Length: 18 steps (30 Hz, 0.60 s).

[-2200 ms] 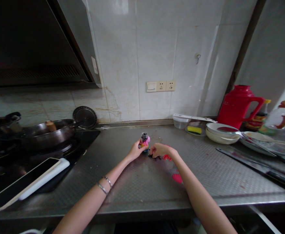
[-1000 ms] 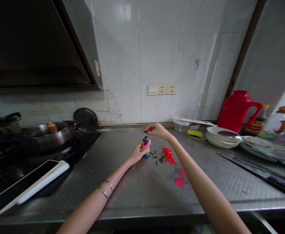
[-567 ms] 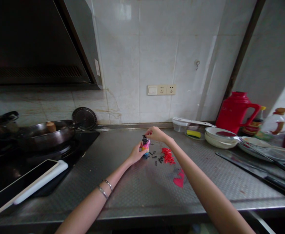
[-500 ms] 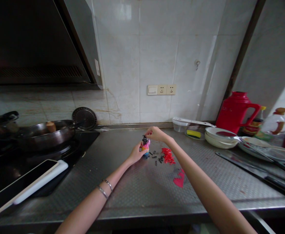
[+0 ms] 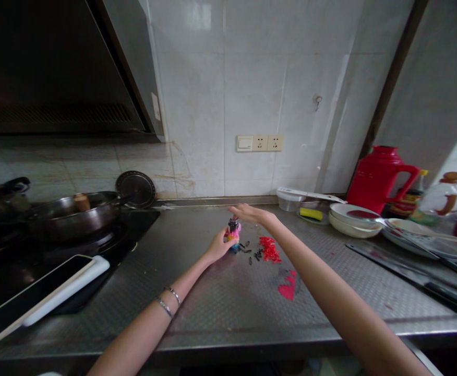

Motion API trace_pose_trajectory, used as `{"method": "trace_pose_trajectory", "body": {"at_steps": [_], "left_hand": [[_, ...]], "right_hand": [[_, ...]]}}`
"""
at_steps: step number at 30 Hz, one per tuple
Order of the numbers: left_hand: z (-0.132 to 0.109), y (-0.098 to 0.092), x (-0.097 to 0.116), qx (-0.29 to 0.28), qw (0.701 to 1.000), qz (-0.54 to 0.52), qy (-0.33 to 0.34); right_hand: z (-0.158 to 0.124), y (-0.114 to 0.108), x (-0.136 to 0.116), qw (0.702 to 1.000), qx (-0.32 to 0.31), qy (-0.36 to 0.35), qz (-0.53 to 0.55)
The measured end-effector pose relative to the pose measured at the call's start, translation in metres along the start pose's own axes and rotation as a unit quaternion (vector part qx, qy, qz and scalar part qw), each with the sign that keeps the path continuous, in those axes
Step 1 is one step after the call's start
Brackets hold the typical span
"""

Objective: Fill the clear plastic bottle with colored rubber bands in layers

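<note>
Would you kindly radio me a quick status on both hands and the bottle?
Left hand grips small multicoloured bottle, upright. Right hand over its top, contact unclear. Black bits and red pile lie right of bottle.

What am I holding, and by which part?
Your left hand holds the small bottle layered blue, yellow, pink and black by its side. Unclear whether your right hand, over its top, holds anything.

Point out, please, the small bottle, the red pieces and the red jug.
Small bottle (image 5: 234, 233): head view, on its pink part.
Red pieces (image 5: 269, 250): head view, middle of the pile.
Red jug (image 5: 374, 180): head view, on its body.
</note>
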<state>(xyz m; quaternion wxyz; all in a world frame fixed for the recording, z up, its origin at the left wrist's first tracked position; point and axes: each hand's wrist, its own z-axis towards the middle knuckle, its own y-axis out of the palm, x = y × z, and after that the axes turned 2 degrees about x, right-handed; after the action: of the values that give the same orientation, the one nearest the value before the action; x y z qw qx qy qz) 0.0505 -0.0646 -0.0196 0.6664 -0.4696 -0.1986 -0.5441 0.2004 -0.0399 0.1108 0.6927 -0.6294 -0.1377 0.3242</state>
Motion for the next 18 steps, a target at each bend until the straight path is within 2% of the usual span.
{"method": "trace_pose_trajectory", "body": {"at_steps": [7, 10, 16, 18], "left_hand": [[0.000, 0.000, 0.002, 0.005, 1.000, -0.002, 0.007], [0.000, 0.001, 0.001, 0.004, 1.000, -0.003, 0.006], [0.001, 0.001, -0.003, 0.004, 1.000, -0.009, 0.010], [0.001, 0.001, -0.003, 0.003, 1.000, -0.008, 0.011]], "right_hand": [[0.004, 0.001, -0.009, 0.997, -0.051, 0.057, -0.019], [0.003, 0.002, -0.012, 0.996, -0.065, 0.058, -0.027], [0.002, 0.001, -0.011, 0.998, -0.057, 0.037, -0.012], [0.001, -0.002, -0.012, 0.999, -0.036, 0.035, -0.001]]}}
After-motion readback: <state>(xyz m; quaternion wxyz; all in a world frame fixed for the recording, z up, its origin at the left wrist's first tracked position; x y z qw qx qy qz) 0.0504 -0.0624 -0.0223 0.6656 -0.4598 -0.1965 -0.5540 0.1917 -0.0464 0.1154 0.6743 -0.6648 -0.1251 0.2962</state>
